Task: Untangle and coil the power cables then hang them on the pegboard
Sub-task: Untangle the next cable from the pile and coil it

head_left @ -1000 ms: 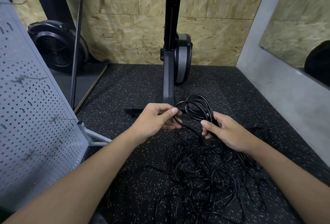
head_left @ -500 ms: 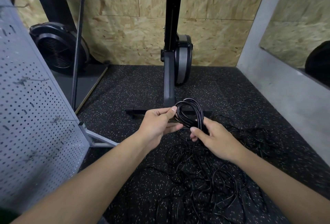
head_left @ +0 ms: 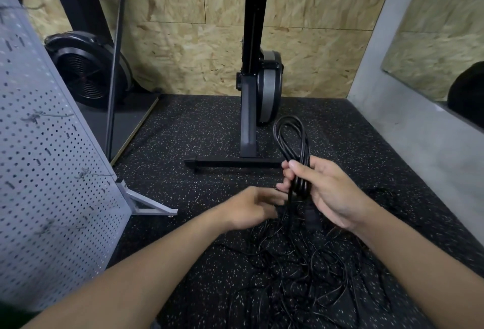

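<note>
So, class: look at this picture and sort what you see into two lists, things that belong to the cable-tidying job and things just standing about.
Belongs to the job:
coiled cable, gripped by the right hand
left hand, low beside it, blurred
tangled cables on the floor
pegboard

Just standing about:
black upright machine
round fan housing
mirror

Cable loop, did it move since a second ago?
Yes. The cable loop has swung upward in the right hand; its top now stands above the machine's base bar, beside the flywheel.
</note>
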### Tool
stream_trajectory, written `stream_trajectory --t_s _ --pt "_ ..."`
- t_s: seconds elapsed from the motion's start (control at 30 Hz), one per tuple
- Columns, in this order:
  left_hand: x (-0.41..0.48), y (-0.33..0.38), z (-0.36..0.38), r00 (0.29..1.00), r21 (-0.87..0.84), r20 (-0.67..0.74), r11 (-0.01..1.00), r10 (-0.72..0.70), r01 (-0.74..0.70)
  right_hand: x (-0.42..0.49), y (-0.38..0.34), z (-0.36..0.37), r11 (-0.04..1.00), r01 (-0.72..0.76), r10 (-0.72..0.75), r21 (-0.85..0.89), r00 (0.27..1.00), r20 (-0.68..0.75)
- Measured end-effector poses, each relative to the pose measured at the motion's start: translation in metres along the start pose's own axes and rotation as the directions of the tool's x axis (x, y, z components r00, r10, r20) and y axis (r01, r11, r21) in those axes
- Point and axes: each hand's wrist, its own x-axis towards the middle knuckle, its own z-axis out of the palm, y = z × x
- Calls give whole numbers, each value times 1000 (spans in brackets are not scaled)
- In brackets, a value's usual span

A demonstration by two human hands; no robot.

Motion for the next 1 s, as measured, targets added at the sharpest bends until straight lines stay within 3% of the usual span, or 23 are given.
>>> stream_trajectory --t_s 0.13,0.23,0.33,0.4,0.57,0.63,0.83,1.0 --pt "4 -7 10 987 210 163 977 9 -43 1 -6 -3 986 2 -5 167 1000 19" --pt "2 -4 5 976 146 211 989 -56 25 8 -2 -15 988 32 -17 151 995 -101" --pt "-2 -1 -7 990 198 128 980 -55 28 15 6 -33 989 32 -73 -144 955 -288" --pt "-4 0 -15 998 167 52 985 -40 31 16 9 -46 896 -60 -109 -440 931 -348" --pt "-4 10 -14 968 310 -132 937 214 -165 9 10 -44 555 -205 -51 -806 959 -280" --pt "-4 15 -9 921 354 -206 903 330 -244 7 12 -38 495 -196 11 -846 976 -219" --pt "-4 17 -12 771 345 -419 870 479 -353 2 16 -22 491 -133 184 -861 982 -46" --pt "-5 15 -19 745 388 -456 862 487 -326 3 23 -18 685 -143 287 -715 954 85"
